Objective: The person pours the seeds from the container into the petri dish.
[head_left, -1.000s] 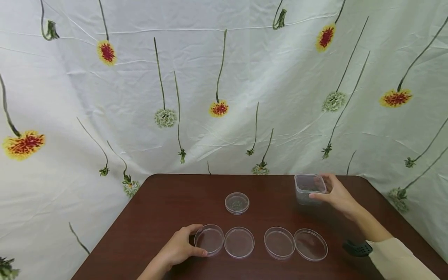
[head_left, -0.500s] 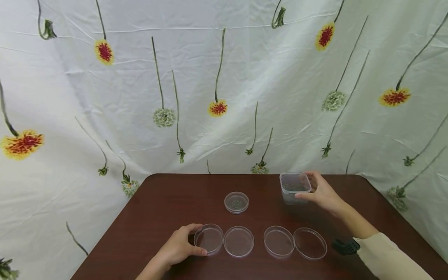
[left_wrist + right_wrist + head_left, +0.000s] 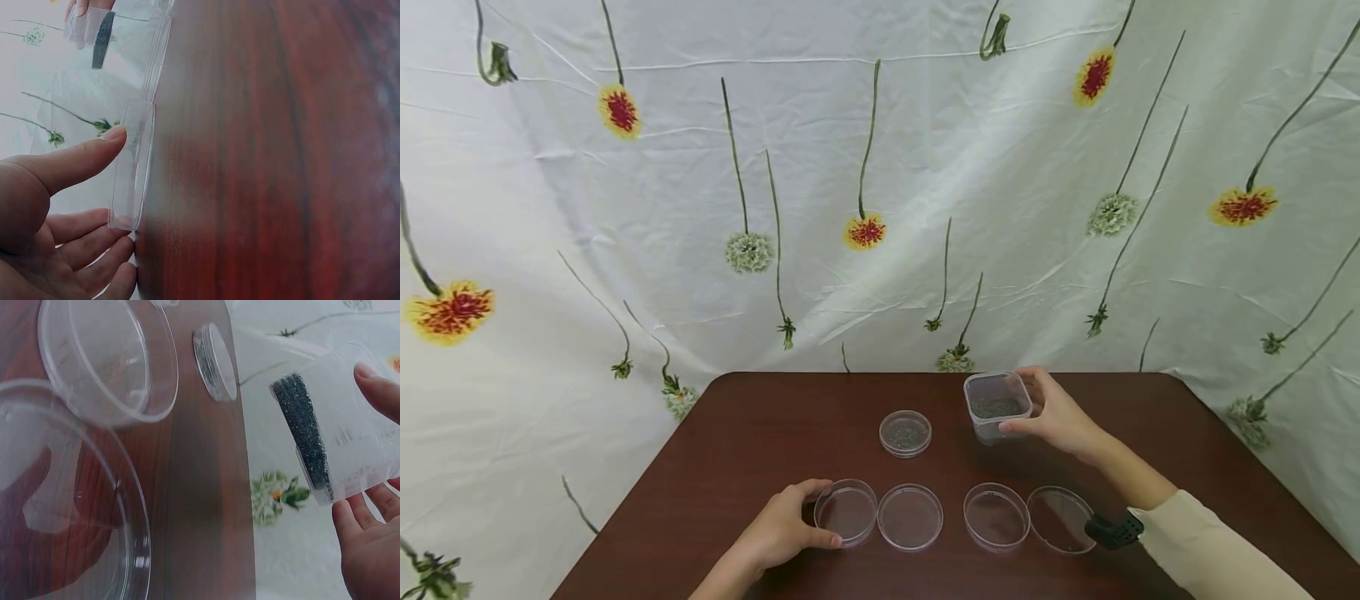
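Observation:
My left hand (image 3: 781,525) grips a clear round petri dish (image 3: 846,512) by its sides, thumb at the near side and fingers at the far side. In the left wrist view the dish (image 3: 133,169) stands on the table between thumb and fingertips. My right hand (image 3: 1062,423) holds a clear square plastic container (image 3: 992,431) above the back of the table. Fine dark granules (image 3: 303,428) form a layer at its bottom. Left of the container, a smaller round dish (image 3: 906,435) has some dark granules in it.
Beside the held dish stands a second clear dish (image 3: 911,518). A third dish (image 3: 997,518) and a shallow round piece (image 3: 1058,521) sit farther right, side by side. A black wrist strap (image 3: 1114,531) overlaps the rightmost piece. Behind the brown table (image 3: 805,408) hangs a flowered cloth (image 3: 820,283).
The right hand has carried the square container leftward, closer to the small dish with granules, and its opening now tips more into view. The left hand has stayed on its dish.

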Demonstrator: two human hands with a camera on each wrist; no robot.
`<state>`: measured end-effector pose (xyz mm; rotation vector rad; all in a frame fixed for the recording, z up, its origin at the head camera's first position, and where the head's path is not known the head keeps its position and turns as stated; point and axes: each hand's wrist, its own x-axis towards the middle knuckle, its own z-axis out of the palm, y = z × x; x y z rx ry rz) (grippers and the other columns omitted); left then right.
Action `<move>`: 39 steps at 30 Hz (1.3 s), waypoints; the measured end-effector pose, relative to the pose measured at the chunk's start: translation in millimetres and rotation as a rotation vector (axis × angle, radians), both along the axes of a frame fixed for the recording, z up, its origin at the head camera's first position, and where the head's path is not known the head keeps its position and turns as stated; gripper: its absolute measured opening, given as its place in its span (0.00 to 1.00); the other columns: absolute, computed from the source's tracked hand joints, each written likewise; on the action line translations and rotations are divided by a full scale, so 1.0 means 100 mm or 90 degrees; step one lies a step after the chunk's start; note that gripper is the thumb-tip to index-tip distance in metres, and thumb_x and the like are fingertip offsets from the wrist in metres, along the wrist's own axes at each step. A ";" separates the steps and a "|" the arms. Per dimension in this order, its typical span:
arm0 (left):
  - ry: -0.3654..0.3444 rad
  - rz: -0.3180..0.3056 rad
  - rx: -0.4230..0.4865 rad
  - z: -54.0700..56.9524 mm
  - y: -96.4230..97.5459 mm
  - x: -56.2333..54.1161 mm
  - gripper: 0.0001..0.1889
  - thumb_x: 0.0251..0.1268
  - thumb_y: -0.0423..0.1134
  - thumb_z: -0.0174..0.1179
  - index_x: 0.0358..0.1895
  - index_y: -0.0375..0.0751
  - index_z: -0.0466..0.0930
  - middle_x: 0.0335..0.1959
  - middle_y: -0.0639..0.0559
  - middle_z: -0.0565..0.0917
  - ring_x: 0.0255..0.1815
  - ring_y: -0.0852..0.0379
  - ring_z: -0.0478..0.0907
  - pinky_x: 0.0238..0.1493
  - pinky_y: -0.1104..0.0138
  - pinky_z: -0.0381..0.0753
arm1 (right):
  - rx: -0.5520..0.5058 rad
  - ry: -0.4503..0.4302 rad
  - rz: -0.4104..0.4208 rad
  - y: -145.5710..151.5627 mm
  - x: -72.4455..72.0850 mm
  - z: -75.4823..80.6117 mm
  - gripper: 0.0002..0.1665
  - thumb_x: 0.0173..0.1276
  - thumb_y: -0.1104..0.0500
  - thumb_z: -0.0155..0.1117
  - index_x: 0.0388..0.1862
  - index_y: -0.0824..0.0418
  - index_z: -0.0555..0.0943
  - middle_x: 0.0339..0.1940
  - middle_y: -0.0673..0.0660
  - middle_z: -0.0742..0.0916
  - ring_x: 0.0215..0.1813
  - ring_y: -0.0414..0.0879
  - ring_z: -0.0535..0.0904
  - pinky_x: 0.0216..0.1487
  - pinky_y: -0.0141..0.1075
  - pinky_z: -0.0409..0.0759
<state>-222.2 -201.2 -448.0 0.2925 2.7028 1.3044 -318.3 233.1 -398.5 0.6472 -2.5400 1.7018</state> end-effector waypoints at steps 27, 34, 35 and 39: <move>0.002 0.006 0.011 0.03 0.01 0.03 0.42 0.40 0.39 0.86 0.64 0.34 0.79 0.62 0.41 0.81 0.67 0.34 0.71 0.64 0.36 0.67 | 0.022 0.127 0.139 -1.03 0.06 -0.06 0.49 0.55 0.66 0.85 0.70 0.67 0.65 0.66 0.66 0.76 0.67 0.63 0.77 0.63 0.51 0.78; 0.014 0.001 0.006 0.03 0.01 0.02 0.41 0.39 0.38 0.87 0.63 0.34 0.80 0.60 0.42 0.83 0.66 0.36 0.73 0.64 0.37 0.68 | 0.064 0.165 0.149 -1.29 0.13 -0.07 0.51 0.52 0.65 0.86 0.69 0.66 0.65 0.63 0.65 0.78 0.63 0.59 0.80 0.57 0.46 0.82; 0.014 0.001 0.007 0.03 0.01 0.02 0.41 0.39 0.38 0.86 0.63 0.34 0.80 0.60 0.42 0.83 0.66 0.37 0.73 0.64 0.37 0.68 | 0.074 0.175 0.149 -1.32 0.13 -0.08 0.51 0.52 0.64 0.86 0.70 0.66 0.65 0.62 0.64 0.78 0.61 0.58 0.80 0.56 0.44 0.82; 0.013 0.002 0.009 0.02 0.01 0.03 0.41 0.39 0.38 0.87 0.63 0.35 0.80 0.60 0.43 0.83 0.66 0.37 0.73 0.64 0.38 0.68 | 0.116 0.208 0.150 -1.44 0.17 -0.10 0.52 0.51 0.60 0.88 0.70 0.64 0.66 0.60 0.62 0.79 0.56 0.53 0.80 0.53 0.42 0.81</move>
